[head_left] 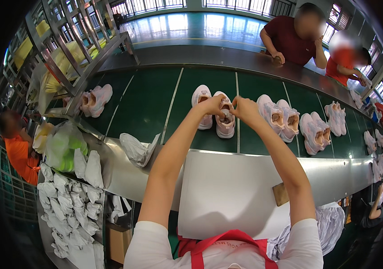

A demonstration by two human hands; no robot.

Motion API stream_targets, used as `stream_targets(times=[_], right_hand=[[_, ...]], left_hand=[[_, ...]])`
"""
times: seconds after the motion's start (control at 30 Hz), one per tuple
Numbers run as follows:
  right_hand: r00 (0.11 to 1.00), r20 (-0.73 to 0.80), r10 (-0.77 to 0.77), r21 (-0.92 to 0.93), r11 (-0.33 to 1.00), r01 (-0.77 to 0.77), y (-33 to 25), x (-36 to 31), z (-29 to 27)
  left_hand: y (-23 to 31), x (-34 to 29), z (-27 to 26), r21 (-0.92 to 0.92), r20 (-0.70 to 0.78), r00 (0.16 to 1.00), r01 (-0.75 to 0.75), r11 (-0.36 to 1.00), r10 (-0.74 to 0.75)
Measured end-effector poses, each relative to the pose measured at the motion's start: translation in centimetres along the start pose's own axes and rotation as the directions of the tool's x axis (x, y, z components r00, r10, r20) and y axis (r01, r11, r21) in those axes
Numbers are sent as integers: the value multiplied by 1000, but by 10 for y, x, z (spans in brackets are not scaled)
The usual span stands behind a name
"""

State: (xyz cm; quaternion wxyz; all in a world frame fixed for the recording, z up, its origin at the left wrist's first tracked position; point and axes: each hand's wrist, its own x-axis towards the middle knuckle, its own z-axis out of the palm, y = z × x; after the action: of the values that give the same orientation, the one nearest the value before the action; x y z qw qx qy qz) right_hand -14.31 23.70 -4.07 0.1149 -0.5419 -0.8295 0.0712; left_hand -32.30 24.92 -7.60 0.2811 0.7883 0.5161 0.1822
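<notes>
A pair of pale pink sneakers stands on the green conveyor belt (153, 96) in front of me, toes pointing away. Both my hands are at the right sneaker (225, 131) of this pair. From its left side, my left hand (211, 106) grips the upper near the opening with bent fingers. On the other side my right hand (247, 110) pinches at the edge of the same opening; its fingertips are small and partly hidden. Something pale and crumpled shows inside that opening. The left sneaker (200, 93) stands close beside it, untouched.
More sneakers (277, 115) line the belt to the right, another pair (96, 101) to the left. A white paper bundle (133, 149) lies on the metal edge. Wrapped white bundles (73, 204) fill the lower left. A white board (227, 193) lies before me. Co-workers (290, 38) are across the belt.
</notes>
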Motion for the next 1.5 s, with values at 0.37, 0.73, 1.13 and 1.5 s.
stream_targets(times=[0.37, 0.73, 1.13, 1.5], right_hand=[[975, -224, -4, 27, 1000, 11, 33, 27, 92], [977, 135, -166, 652, 757, 39, -52, -102, -27], [950, 20, -312, 951, 298, 78, -170, -129, 28], [946, 216, -243, 902, 421, -97, -111, -128, -37]], left_hand=[[25, 31, 69, 240, -565, 824, 128, 962, 32], [-31, -301, -35, -392, -820, 83, 637, 663, -566], [44, -239, 51, -487, -796, 500, -193, 852, -341], [85, -226, 7, -880, -409, 815, -235, 412, -411]])
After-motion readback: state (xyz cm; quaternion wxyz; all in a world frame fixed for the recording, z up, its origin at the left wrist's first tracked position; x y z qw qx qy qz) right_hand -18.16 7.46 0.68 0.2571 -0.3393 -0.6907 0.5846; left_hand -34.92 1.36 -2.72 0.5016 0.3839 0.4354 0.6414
